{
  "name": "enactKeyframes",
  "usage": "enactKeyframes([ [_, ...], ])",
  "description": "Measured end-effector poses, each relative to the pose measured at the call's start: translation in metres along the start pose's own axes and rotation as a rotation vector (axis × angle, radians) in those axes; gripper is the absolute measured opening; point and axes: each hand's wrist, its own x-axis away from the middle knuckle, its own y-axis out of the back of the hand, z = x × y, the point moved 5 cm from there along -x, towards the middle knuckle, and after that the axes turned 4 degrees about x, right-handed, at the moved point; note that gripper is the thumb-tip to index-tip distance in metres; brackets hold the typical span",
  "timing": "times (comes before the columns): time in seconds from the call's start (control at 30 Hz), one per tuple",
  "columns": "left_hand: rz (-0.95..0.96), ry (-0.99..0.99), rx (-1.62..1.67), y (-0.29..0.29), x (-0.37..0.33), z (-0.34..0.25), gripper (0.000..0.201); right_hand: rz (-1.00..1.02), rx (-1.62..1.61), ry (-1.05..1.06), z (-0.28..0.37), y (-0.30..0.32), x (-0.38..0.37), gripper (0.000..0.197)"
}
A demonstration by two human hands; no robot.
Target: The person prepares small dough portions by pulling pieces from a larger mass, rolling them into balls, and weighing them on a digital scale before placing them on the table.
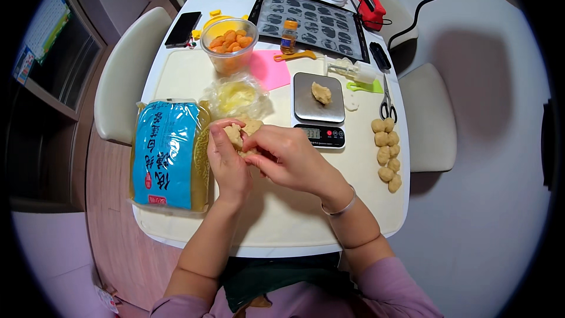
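A lump of pale, crumbly dough (pixel 235 135) is between my two hands over the middle of the table. My left hand (pixel 228 162) is wrapped round its near left side. From the right, my right hand (pixel 285 153) pinches at the lump with bent fingers. Beyond my right hand, a smaller piece of dough (pixel 321 93) rests on the steel plate of a kitchen scale (pixel 312 116), whose display is lit. Rolled dough balls (pixel 385 154) lie in two rows along the table's right edge. Behind my left hand sits a crumpled clear plastic bag (pixel 238 95) with yellowish stuff inside.
At the left lies a big blue-labelled packet (pixel 168 156). Behind are a tub of orange balls (pixel 229 44), a pink sheet (pixel 269 69), a small bottle (pixel 288 36) and a lined baking tray (pixel 312 20). Scissors (pixel 386 103) and a black phone (pixel 183 29) lie near opposite edges.
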Motion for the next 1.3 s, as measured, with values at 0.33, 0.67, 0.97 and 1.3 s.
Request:
enactKeyframes([
  [0.33,-0.121,0.214,0.227,0.001,-0.005,-0.002,0.042,0.104,-0.353,-0.093,-0.025,-0.009,-0.004,0.022],
  [0.67,0.100,0.059,-0.004,-0.007,-0.004,-0.005,0.019,-0.028,-0.194,-0.145,-0.025,0.004,-0.002,0.012],
  [0.97,0.113,-0.057,0.090,-0.006,0.001,-0.009,0.029,-0.010,-0.724,-0.199,-0.042,-0.008,0.000,0.009],
  [1.3,-0.082,0.142,0.242,0.002,-0.010,-0.002,0.021,-0.609,-0.019,-0.360,-0.109,0.072,0.015,0.010],
])
